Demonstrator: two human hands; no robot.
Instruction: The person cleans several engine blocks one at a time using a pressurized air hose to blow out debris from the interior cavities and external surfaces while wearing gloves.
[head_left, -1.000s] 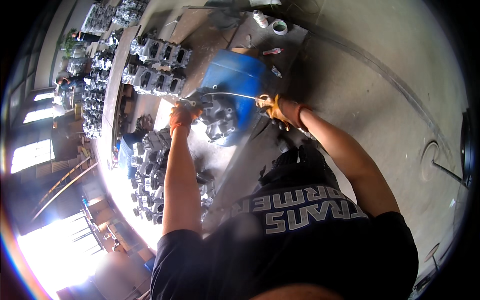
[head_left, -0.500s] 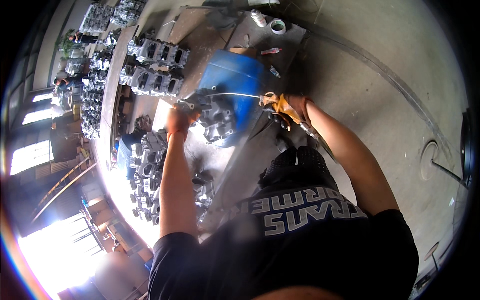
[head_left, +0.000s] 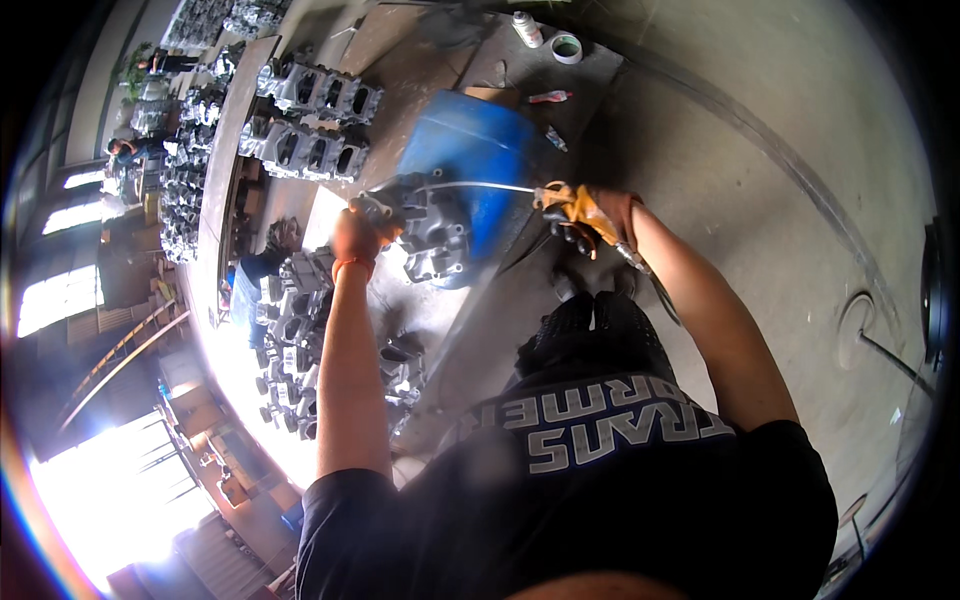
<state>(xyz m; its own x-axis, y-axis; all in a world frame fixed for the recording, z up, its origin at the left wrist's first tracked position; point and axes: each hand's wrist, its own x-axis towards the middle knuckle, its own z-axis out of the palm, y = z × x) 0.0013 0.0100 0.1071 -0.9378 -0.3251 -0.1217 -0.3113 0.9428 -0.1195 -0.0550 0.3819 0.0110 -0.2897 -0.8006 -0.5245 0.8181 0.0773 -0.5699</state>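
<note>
A grey cast-metal engine part (head_left: 432,232) rests on top of a blue drum (head_left: 480,170). My left hand (head_left: 352,238), bare with an orange band at the wrist, grips the part's left end. My right hand (head_left: 585,213), in a yellow and black work glove, is shut on a thin metal blow gun (head_left: 480,186) whose long nozzle reaches left to the part. A hose (head_left: 650,285) trails down from the gun past my right forearm.
Rows of grey engine castings (head_left: 315,120) lie on a bench behind the drum, and several more (head_left: 300,340) are piled on the floor at left. A spray can (head_left: 527,28), a tape roll (head_left: 566,47) and small items sit beyond the drum. Bare concrete floor (head_left: 800,200) lies to the right.
The view has shifted slightly. My right hand has moved a little to the right with the blow gun, while my left hand keeps its hold on the part.
</note>
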